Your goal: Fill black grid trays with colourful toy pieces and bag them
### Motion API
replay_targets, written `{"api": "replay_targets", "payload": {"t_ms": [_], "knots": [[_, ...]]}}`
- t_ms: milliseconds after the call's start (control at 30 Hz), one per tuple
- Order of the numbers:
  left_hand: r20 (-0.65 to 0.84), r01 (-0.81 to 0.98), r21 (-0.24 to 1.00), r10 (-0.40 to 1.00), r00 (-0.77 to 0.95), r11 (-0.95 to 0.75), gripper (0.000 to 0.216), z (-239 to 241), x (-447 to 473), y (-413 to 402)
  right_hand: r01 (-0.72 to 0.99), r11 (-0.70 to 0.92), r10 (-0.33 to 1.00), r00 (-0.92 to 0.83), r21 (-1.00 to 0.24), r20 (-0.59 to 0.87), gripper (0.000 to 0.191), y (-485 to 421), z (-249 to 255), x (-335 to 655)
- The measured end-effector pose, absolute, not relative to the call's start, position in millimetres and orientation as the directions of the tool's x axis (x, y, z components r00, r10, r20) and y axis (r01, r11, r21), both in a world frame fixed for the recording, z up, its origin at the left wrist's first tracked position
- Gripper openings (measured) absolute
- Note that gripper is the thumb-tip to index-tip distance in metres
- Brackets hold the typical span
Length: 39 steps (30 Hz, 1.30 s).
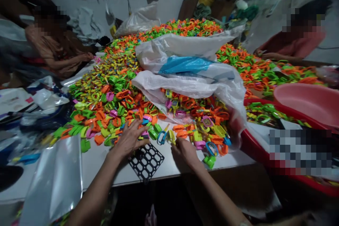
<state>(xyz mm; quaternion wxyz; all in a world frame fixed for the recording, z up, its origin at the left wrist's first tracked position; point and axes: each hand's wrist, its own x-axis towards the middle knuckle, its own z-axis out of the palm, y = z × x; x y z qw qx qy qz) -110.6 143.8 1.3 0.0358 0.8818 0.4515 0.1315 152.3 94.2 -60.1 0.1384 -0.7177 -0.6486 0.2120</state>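
Note:
My left hand (129,140) lies palm down at the near edge of the heap, its fingers apart. Its thumb reaches over the top of a black plastic grid (148,161) with rounded holes, which lies flat at the table's front edge. To the right, my right hand (187,151) has its fingers curled closed against a yellow toy watch (171,137); its fingertips are partly hidden. A blue toy watch (161,137) sits between the two hands. Loose toy watches in orange, green, pink and yellow lie around them, with an orange one (182,131) just beyond my right hand.
A white plastic sack (190,86) lies across the heap (124,95). Clear plastic bags (57,176) hang over the table edge at left. At right stand a red tub (254,148) and a pink basin (307,102). One person sits at each side of the table.

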Motion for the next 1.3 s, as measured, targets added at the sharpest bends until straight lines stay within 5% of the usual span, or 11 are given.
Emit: {"api": "replay_targets", "payload": {"t_ms": [133,200,267,500,667,833,1100,1200,1300], "knots": [[0.416,0.889,0.229,0.866,0.278,-0.396,0.043,8.0,-125.8,124.5,0.453,-0.02,1.0,0.014,-0.891,-0.016,0.015,83.9,-54.8,113.0],[0.412,0.941,0.222,0.899,0.147,-0.255,0.043,0.6,-128.9,113.8,0.244,0.051,0.989,-0.15,-0.968,0.014,0.013,73.6,-58.0,82.7],[0.344,0.964,0.2,0.934,0.098,-0.175,0.043,-11.1,-127.2,106.5,0.212,0.099,0.959,-0.283,-0.972,0.036,0.011,65.4,-68.7,54.4],[0.325,0.957,0.218,0.939,0.112,-0.19,0.043,-29.6,-119.9,106.0,0.334,0.231,0.923,-0.373,-0.914,0.096,0.011,60.5,-103.9,15.8],[0.365,0.937,0.27,0.924,0.113,-0.222,0.042,-23.1,-130.5,95.9,0.562,0.396,0.875,-0.472,-0.726,0.112,0.023,58.8,-93.7,13.6],[0.49,0.836,0.221,0.799,0.35,-0.502,0.044,-29.3,-137.4,73.1,0.674,0.442,0.857,-0.513,-0.592,0.056,0.024,67.7,-93.3,-9.1],[0.561,0.822,0.077,0.706,0.432,-0.564,0.038,-57.9,-122.4,83.6,0.55,0.426,0.867,-0.476,-0.718,0.149,0.021,90.4,-67.3,71.5],[0.584,0.823,0.095,0.701,0.41,-0.561,0.036,-55.3,-120.5,86.7,0.833,0.259,0.961,-0.271,-0.488,0.049,0.028,121.6,-50.9,118.3],[0.586,0.82,0.116,0.705,0.399,-0.56,0.037,-48.6,-121.4,84.2,0.92,0.312,0.941,-0.334,-0.236,-0.06,0.025,151.0,-52.0,133.4]]}}
